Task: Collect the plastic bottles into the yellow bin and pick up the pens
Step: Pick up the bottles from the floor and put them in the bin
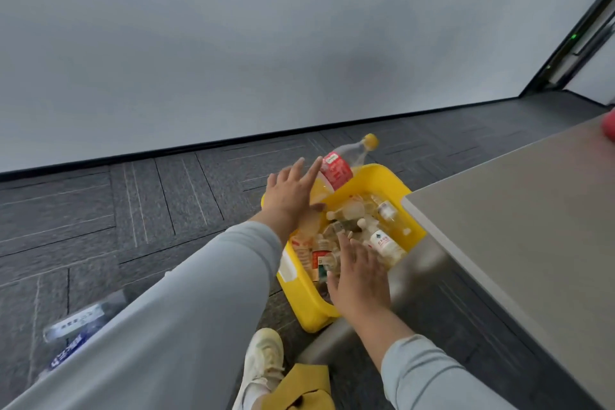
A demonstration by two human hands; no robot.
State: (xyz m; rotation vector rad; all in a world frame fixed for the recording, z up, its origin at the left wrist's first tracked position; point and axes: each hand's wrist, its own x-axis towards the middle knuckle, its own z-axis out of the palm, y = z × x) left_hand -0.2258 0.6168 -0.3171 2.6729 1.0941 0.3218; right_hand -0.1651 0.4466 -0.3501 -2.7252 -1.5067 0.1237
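A grey wall [233, 43] fills the upper half of the view, and a dark grey carpet floor [100, 210] lies below it. At the right, a grey surface [515, 226] stands just beside the yellow bin [312, 306], which sits on the floor. The bin holds many plastic bottles [386, 243] in a pile. 1 large bottle [342, 166] with a red label and a yellow cap leans out over the far rim of the bin. The left hand [293, 196] is spread wide and holds nothing; its fingers reach to this bottle's label. The right hand [359, 280] is also spread wide and empty, above the near part of the bin. Another bottle [73, 329], blurred, lies on the floor at the lower left. A white shoe [263, 356] shows at the bottom.
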